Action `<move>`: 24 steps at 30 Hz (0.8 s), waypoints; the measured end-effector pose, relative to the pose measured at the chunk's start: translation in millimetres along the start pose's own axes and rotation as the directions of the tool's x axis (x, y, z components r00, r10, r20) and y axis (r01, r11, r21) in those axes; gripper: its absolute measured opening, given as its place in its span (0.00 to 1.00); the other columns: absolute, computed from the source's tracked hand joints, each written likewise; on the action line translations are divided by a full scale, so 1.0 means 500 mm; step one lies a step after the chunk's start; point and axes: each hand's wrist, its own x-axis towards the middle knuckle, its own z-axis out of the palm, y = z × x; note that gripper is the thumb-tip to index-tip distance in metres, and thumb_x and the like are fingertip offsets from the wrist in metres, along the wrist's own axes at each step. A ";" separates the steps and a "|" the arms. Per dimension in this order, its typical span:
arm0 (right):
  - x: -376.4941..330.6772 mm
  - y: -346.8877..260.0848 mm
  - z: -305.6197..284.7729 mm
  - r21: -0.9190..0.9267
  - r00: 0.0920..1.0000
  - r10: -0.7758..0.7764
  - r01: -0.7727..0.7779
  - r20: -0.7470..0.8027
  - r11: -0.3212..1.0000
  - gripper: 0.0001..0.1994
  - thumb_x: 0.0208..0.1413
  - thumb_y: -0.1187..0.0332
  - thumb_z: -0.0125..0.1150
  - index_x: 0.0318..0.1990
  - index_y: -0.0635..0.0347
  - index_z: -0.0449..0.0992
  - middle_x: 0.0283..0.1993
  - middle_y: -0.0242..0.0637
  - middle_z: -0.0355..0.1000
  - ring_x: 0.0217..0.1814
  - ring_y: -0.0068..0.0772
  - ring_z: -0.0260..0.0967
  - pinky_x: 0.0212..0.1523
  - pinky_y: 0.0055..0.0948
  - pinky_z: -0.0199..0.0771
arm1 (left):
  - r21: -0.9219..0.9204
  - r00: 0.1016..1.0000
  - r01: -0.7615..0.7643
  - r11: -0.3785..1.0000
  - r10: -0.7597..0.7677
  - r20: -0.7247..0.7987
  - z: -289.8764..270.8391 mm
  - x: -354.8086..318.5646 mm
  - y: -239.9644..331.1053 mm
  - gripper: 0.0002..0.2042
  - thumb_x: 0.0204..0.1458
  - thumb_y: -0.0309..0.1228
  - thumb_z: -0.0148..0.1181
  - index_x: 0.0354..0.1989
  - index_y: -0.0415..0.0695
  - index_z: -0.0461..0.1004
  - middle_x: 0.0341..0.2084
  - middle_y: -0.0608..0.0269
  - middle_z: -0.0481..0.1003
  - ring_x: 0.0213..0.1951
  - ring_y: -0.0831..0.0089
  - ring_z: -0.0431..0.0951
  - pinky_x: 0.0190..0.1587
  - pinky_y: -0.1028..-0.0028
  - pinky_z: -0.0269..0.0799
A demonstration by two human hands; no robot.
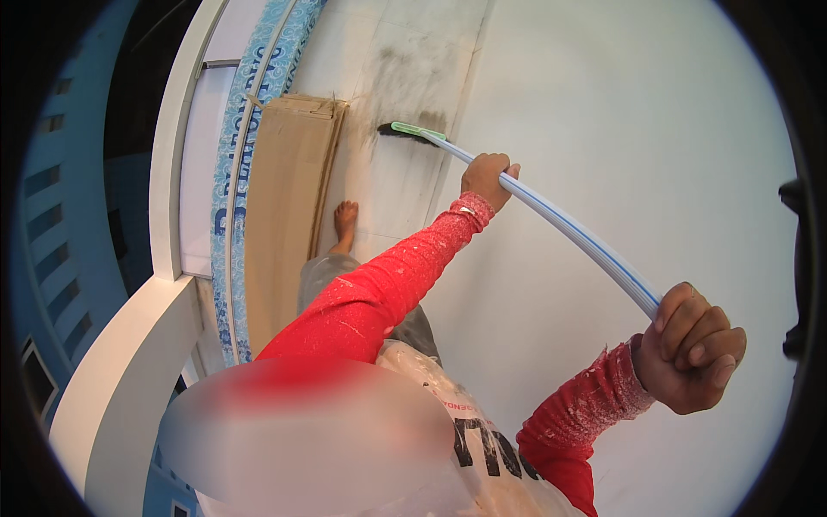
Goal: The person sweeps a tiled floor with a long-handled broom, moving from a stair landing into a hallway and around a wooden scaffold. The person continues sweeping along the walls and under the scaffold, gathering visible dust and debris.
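Note:
Both my hands grip a long broom with a white and blue striped handle. My left hand is wrapped round the handle close to the green broom head. Farther back, at the handle's end, my right hand is closed in a fist. Dark bristles touch the pale tiled floor, where grey-black dirt is smeared around and beyond the head. Whitish dust coats both red sleeves.
A plain wall rises along the right. On the left, flat brown cardboard boxes stand beside a long blue and white patterned package. A white railing curves at lower left. My bare foot is near the boxes.

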 end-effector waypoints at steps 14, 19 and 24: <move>0.137 0.124 0.099 -0.178 0.986 0.002 -0.032 -0.168 0.984 0.13 0.60 0.68 0.45 0.22 0.57 0.59 0.11 0.26 0.49 0.09 0.17 0.39 0.13 0.26 0.48 | -0.040 0.987 0.010 0.999 -0.004 0.159 -0.085 0.202 -0.063 0.17 0.57 0.41 0.59 0.24 0.40 0.70 0.23 0.49 0.73 0.31 0.49 0.74 0.35 0.57 0.70; 0.197 0.053 0.087 -0.052 0.987 -0.142 0.146 0.082 0.988 0.12 0.63 0.66 0.43 0.27 0.57 0.62 0.14 0.27 0.52 0.10 0.19 0.44 0.17 0.25 0.53 | 0.015 0.989 -0.145 0.989 0.145 0.024 -0.134 0.270 -0.020 0.17 0.55 0.43 0.61 0.21 0.42 0.71 0.22 0.52 0.75 0.28 0.52 0.75 0.34 0.57 0.70; 0.253 0.104 0.082 0.074 1.000 0.012 -0.012 0.005 0.997 0.12 0.62 0.65 0.44 0.26 0.58 0.62 0.14 0.26 0.52 0.10 0.18 0.44 0.17 0.24 0.55 | -0.020 0.944 0.017 1.000 -0.009 0.329 -0.141 0.094 -0.065 0.17 0.54 0.42 0.62 0.21 0.42 0.69 0.18 0.52 0.72 0.23 0.52 0.73 0.29 0.61 0.68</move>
